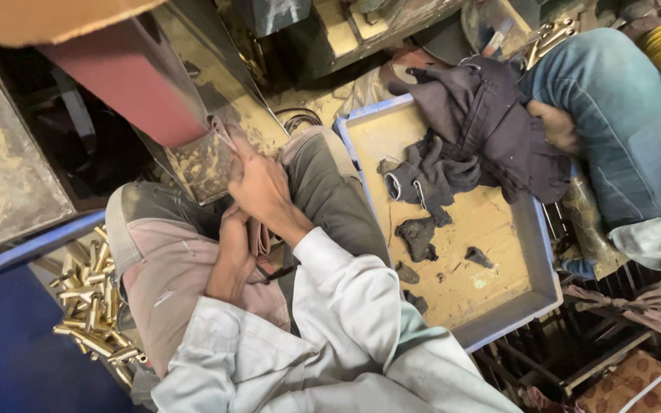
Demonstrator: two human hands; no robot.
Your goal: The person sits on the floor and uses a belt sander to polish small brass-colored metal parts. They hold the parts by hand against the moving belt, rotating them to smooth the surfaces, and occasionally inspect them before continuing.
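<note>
At the sanding belt (139,84): right hand (258,183) pinching a small piece against it; left hand (231,256) closed on lap, contents unclear; steady pressure judged needed.

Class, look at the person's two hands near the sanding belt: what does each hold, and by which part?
The right hand presses something small to the reddish belt; the piece is hidden by the fingers. Whether the left hand holds anything cannot be told.

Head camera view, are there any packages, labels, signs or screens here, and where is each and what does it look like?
No labels, signs or screens show.
Cardboard box: bottom right corner, brown with red blotchy print and a white strip.
Cardboard flap: top left edge, plain tan.
</note>
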